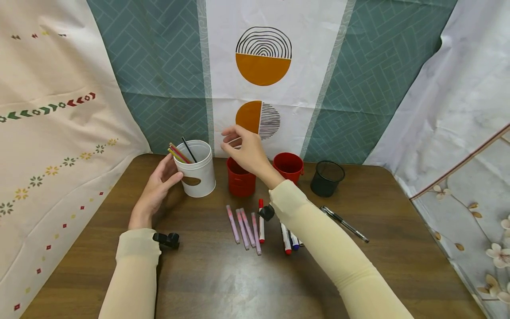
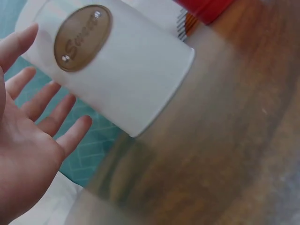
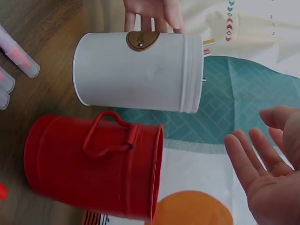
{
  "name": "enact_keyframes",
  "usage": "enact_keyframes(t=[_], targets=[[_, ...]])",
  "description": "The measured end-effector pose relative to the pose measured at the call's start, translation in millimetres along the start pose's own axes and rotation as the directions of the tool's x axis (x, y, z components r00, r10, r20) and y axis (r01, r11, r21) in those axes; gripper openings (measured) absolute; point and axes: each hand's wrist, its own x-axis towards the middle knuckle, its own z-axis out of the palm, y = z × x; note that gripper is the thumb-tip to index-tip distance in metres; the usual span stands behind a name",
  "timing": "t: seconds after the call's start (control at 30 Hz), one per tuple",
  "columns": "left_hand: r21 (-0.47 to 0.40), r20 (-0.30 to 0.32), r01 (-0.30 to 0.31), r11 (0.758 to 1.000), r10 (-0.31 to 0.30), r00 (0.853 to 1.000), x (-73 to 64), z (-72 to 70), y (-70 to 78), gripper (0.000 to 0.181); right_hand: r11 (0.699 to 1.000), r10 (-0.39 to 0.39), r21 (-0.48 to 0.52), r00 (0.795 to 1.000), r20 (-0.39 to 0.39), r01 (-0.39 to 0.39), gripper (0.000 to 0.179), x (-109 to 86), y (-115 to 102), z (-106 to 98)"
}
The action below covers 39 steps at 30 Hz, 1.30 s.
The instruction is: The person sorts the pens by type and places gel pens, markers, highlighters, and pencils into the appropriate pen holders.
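Note:
My left hand (image 1: 157,188) is at the left side of a white bucket (image 1: 201,179), its fingers spread and thumb near the front; the left wrist view shows the open palm close beside the wall. An oval brown "Sweet" plaque (image 2: 83,38) marks the bucket. Several coloured pencils (image 1: 179,153) and a black one (image 1: 189,149) lean inside it. Over a red bucket (image 1: 241,185) hovers my right hand (image 1: 249,150), fingers loosely bent with nothing between them. In the right wrist view this red bucket (image 3: 84,164), with its wire handle, appears beside the white one.
A second red bucket (image 1: 288,165) and a black mesh cup (image 1: 326,180) stand further right. Several lilac pens (image 1: 244,228), a red-capped marker (image 1: 261,226), more markers (image 1: 286,239) and clear-barrelled pens (image 1: 346,224) lie in front. Patterned cloth hangs behind the table (image 1: 199,288).

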Motion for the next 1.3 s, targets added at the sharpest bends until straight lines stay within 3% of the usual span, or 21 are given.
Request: enact_keyframes(t=[0.43,0.9,1.3], targets=[[0.024,-0.042,-0.064,0.998,0.065,0.997,-4.1,-4.3,40.1,0.077,0.999,0.049,0.002,0.998,-0.032,-0.049,0.028,-37.2,1.7,-36.0],[0.063,-0.102,-0.165,0.984,0.171,0.980,-12.1,-5.7,72.5,0.074,0.993,0.113,0.053,0.990,-0.081,-0.109,0.032,-76.5,6.5,-63.8],[0.135,-0.097,-0.256,0.957,0.270,0.958,-9.8,9.7,95.8,0.075,0.983,0.182,0.052,0.976,-0.124,-0.177,0.031,-110.4,18.8,-78.1]])
